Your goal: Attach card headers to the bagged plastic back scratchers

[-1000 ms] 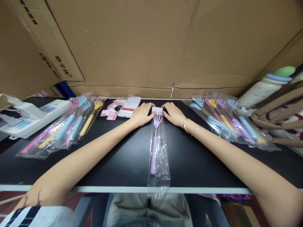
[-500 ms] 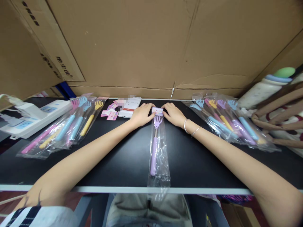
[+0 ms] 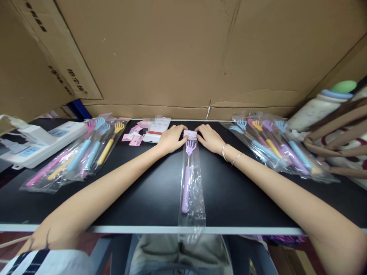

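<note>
Both hands lie on the black table (image 3: 137, 194), left hand (image 3: 170, 138) and right hand (image 3: 211, 138) each gripping with curled fingertips the far end of a clear bag (image 3: 195, 200) between them. It runs toward the person, overhanging the near edge, holding a purple back scratcher (image 3: 186, 187) under a small header card (image 3: 190, 133).
</note>
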{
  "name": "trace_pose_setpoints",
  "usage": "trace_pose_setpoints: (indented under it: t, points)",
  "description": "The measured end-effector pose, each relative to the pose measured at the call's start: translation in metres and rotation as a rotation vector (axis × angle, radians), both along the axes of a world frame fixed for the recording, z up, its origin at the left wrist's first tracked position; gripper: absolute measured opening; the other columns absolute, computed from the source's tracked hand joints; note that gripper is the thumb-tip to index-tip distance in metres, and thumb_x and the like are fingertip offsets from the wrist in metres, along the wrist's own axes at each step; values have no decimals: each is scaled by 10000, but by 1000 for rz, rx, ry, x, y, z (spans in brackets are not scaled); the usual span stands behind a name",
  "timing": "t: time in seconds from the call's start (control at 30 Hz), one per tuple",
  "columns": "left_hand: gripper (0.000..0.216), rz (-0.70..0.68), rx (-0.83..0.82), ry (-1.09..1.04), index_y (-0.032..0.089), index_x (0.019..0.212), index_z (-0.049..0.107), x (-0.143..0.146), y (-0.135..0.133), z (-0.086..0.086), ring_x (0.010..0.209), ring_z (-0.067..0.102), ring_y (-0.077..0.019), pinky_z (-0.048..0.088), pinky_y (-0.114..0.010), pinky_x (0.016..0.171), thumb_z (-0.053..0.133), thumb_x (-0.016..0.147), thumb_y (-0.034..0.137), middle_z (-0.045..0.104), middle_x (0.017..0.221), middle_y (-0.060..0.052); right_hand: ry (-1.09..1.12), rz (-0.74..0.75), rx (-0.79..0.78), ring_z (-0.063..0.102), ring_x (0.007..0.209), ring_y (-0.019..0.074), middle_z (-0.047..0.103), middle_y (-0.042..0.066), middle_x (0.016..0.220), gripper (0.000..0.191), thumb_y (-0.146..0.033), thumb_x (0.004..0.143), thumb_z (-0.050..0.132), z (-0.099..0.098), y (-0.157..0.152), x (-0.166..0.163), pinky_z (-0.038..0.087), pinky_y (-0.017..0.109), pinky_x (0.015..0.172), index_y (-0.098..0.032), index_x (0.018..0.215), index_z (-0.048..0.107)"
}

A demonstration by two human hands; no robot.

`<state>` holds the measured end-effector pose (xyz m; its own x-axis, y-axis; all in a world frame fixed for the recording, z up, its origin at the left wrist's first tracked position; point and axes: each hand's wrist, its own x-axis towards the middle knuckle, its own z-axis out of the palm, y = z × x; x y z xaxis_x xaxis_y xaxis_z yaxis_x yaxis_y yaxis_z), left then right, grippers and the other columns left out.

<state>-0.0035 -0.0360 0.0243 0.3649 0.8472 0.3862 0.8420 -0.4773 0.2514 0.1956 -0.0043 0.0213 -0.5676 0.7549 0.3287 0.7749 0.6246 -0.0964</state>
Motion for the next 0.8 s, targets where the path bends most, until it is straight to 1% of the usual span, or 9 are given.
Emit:
trace_pose_setpoints:
  t: [0.23, 0.4, 0.8]
  points:
    - [326, 0, 7, 2, 188, 1146, 531, 0, 0, 0, 1037, 570, -236, 473, -366, 839, 395, 912, 369, 648, 1135, -68, -1, -7, -4, 495, 979, 268, 593, 141, 1067, 244, -237, 906, 397, -2, 2, 1, 434, 402, 840, -135, 1054, 562]
    - [321, 3, -2, 3, 186, 1141, 532, 0, 0, 0, 1042, 568, -237, 472, -365, 841, 399, 911, 366, 647, 1132, -70, 17, 13, 14, 488, 949, 258, 595, 130, 1041, 232, -233, 904, 393, -4, 3, 2, 428, 393, 827, -149, 1038, 563]
    - [313, 0, -8, -2, 193, 1129, 538, 0, 1, -1, 1036, 568, -239, 471, -378, 849, 404, 908, 370, 643, 1126, -69, -2, 12, 30, 488, 966, 269, 601, 140, 1060, 237, -196, 898, 388, -4, 4, 1, 434, 396, 810, -142, 1044, 567]
